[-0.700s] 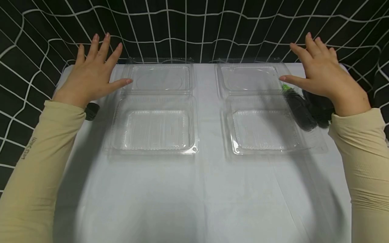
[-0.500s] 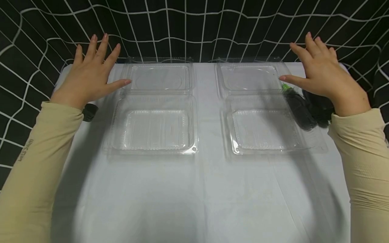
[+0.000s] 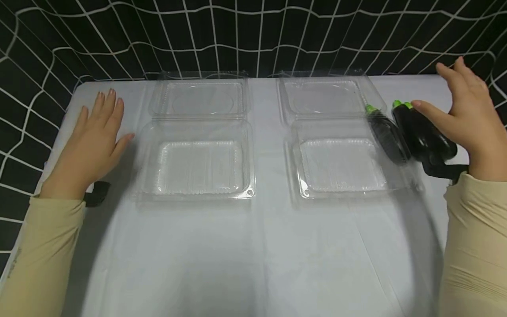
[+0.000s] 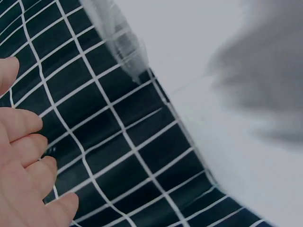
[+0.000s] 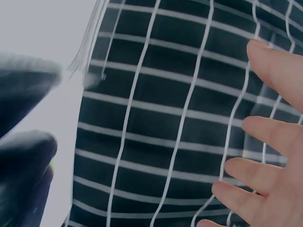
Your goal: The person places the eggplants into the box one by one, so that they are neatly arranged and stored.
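Note:
My left hand (image 3: 91, 145) is above the table's left side, fingers straight and holding nothing. To its right lies a clear plastic clamshell box (image 3: 200, 167), lid folded back. My right hand (image 3: 471, 114) hovers at the far right with spread fingers, near dark, glossy eggplants. A slim eggplant (image 3: 390, 136) with a green tip overlaps the edge of a second open clear box (image 3: 340, 165); whether it lies inside or beside that box I cannot tell. The wider dark eggplant shape (image 3: 425, 132) is partly hidden by my right hand. Eggplants (image 5: 23, 175) also show in the right wrist view.
A white cloth (image 3: 261, 255) covers the table. Behind and beside it hangs a dark backdrop with a white net (image 3: 253, 39). A black wrist strap piece (image 3: 97, 194) shows under my left wrist, another (image 3: 443, 169) at the right.
Both hands have moved outward and back toward me, the left one down-left and the right one down-right. More of the eggplants is uncovered. The boxes lie as before.

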Action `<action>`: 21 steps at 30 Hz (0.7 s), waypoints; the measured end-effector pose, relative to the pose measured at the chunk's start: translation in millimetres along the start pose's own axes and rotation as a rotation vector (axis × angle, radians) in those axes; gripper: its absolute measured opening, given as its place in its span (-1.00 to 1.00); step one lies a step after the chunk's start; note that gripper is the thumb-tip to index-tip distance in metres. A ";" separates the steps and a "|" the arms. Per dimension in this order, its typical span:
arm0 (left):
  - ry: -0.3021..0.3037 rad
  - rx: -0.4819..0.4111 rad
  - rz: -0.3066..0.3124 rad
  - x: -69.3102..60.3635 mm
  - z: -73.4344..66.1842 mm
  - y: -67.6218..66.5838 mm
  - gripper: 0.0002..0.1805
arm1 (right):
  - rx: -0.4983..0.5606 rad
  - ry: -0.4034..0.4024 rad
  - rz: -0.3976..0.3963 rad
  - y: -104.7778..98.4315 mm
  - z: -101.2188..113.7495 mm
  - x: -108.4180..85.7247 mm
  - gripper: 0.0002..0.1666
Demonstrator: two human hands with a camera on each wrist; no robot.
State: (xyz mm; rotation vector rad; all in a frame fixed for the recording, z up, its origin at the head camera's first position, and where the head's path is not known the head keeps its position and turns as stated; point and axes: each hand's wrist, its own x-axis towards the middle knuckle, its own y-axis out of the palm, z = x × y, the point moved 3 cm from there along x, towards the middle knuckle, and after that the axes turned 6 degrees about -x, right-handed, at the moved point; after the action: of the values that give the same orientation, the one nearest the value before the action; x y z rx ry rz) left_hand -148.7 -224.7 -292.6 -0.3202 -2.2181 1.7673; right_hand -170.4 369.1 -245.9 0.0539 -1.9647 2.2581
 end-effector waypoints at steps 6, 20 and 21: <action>-0.017 -0.053 -0.033 -24.8 -8.1 21.1 -0.31 | 0.055 0.065 -0.083 9.3 -31.4 -14.6 -0.19; -0.056 -0.193 -0.064 -40.7 -10.6 45.8 -0.43 | 0.162 0.192 -0.081 52.9 -95.5 -26.5 -0.26; -0.055 -0.197 -0.065 -40.3 -10.6 46.7 -0.43 | 0.159 0.202 -0.075 56.0 -99.3 -26.4 -0.25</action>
State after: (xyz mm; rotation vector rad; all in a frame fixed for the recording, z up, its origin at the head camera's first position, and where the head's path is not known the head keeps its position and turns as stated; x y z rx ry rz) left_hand -107.4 -218.5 -339.3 -0.2398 -2.4190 1.5454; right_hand -144.9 457.4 -318.4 -0.0787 -1.6547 2.2684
